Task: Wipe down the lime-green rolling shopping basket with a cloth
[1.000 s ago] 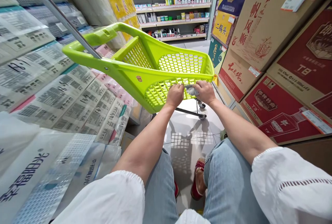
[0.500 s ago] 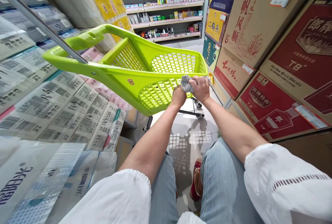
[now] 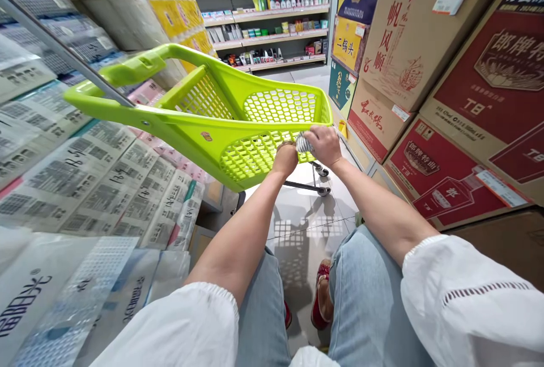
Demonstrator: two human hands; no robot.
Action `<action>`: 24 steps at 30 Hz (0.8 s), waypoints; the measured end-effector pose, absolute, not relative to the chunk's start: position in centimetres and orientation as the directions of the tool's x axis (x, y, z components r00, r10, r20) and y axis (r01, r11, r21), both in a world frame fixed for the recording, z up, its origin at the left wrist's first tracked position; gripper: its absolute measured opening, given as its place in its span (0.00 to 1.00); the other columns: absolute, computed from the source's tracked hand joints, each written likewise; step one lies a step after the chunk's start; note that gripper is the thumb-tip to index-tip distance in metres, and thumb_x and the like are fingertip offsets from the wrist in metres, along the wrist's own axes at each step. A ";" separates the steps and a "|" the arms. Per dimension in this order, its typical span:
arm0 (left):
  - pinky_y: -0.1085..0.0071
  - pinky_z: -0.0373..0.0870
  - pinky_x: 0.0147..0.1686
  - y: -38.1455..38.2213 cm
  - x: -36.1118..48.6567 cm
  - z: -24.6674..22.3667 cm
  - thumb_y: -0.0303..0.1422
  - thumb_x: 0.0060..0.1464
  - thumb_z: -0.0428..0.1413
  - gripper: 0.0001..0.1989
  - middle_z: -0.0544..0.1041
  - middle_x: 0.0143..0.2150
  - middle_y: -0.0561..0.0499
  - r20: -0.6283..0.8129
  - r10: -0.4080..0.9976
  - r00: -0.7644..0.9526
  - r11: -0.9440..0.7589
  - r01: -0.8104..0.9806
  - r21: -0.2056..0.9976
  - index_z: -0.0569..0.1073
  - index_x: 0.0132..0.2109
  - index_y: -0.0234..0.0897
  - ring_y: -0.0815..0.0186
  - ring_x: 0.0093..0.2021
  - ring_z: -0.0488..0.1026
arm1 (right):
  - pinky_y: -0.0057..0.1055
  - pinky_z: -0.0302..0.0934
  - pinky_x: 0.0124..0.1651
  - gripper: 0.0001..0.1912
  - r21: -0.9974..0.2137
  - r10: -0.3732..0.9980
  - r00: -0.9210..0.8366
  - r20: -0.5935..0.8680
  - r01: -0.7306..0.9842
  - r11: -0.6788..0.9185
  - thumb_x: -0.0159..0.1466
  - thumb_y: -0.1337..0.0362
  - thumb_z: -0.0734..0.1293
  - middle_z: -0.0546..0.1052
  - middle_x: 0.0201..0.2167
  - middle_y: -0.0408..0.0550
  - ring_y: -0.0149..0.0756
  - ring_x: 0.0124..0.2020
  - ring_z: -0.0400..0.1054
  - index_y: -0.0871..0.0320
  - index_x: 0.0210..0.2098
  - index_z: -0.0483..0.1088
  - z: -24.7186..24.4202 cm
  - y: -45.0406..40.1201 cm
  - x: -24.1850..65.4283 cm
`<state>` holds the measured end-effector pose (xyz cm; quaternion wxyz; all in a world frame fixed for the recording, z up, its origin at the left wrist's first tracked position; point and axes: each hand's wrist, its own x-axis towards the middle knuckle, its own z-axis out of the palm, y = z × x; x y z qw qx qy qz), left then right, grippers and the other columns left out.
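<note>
A bright green shopping cart (image 3: pixel 182 123) stands across the aisle in front of me. At its far right end, my right hand (image 3: pixel 323 145) is closed on a grey-and-white striped cloth (image 3: pixel 304 143), against the side near the rim. My left hand (image 3: pixel 286 158) is just left of the cloth, curled against the perforated side of the basket. Its fingertips are hidden, so whether it grips the cart or the cloth does not show. Through the holes and over the rim, no goods show inside the basket.
Wrapped paper packs (image 3: pixel 106 180) are stacked along the left. Liquor cartons (image 3: pixel 471 89) rise on the right. Shelves of bottles and tubes (image 3: pixel 272 13) stand at the back. The cart's wheels (image 3: pixel 323 191) rest on the tiled floor (image 3: pixel 306 259).
The cart and both hands appear slightly further left in view. The striped cloth is bunched more tightly under my right hand, and less of it shows.
</note>
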<state>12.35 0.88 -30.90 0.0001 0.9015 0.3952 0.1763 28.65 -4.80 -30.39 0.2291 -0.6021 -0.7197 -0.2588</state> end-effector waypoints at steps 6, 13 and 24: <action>0.65 0.67 0.49 1.0 12.2 -31.1 0.22 0.59 0.45 0.17 0.79 0.42 0.37 0.325 0.704 0.631 -0.694 0.708 0.129 0.77 0.47 0.30 0.57 0.46 0.74 | 0.40 0.50 0.52 0.16 0.014 0.672 -0.050 0.738 0.998 0.059 0.65 0.62 0.62 0.70 0.54 0.50 0.45 0.52 0.59 0.51 0.52 0.70 -29.3 -4.6 28.2; 0.66 0.69 0.49 0.6 12.1 -30.3 0.22 0.56 0.48 0.16 0.79 0.42 0.39 0.296 0.711 0.638 -0.687 0.720 0.099 0.77 0.46 0.31 0.58 0.46 0.74 | 0.41 0.50 0.49 0.18 0.099 0.882 -0.221 0.417 0.975 0.198 0.64 0.64 0.63 0.72 0.55 0.51 0.46 0.51 0.60 0.51 0.53 0.70 -36.5 -5.9 28.4; 0.65 0.68 0.45 0.0 11.7 -29.8 0.24 0.61 0.44 0.16 0.78 0.42 0.38 0.296 0.700 0.650 -0.698 0.710 0.092 0.77 0.46 0.31 0.58 0.43 0.75 | 0.38 0.53 0.55 0.19 -0.090 0.713 -0.023 0.700 0.989 0.121 0.63 0.57 0.64 0.70 0.53 0.53 0.45 0.53 0.60 0.53 0.53 0.69 -28.9 -5.1 28.0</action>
